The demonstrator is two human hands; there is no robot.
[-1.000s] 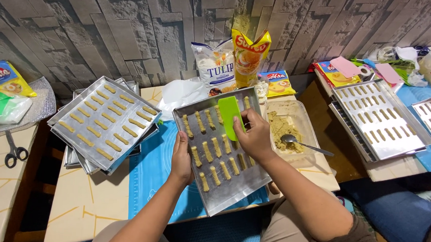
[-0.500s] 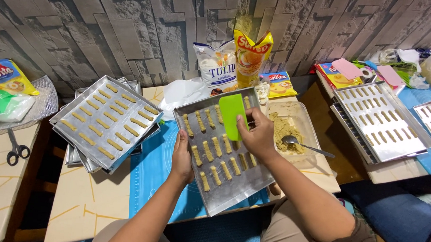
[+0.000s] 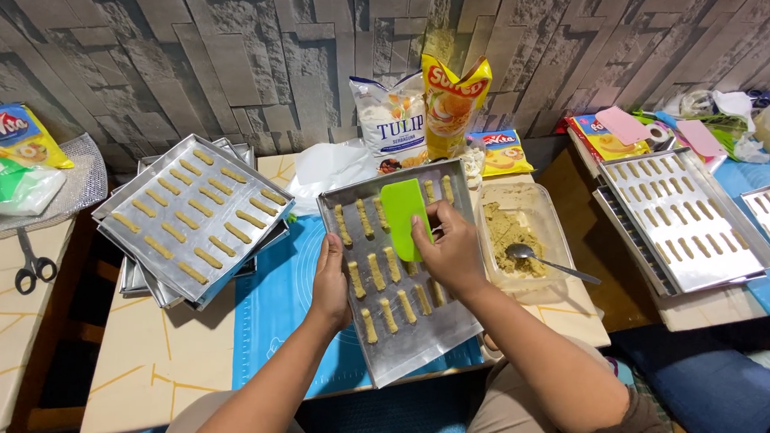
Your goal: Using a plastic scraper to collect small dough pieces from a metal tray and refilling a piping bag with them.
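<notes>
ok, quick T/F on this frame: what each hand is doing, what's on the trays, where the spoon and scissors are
1. The right hand holds a green scraper over the metal tray. True.
2. The left hand holds the scissors. False: it grips the tray's left edge; the scissors lie on the table at far left.
3. The tray carries rows of small dough sticks. True.
4. The spoon lies on the blue mat. False: it rests in the clear plastic container of crumbly mix, right of the tray.
5. The stacked trays at left are bare. False: the top one is lined with dough sticks.
</notes>
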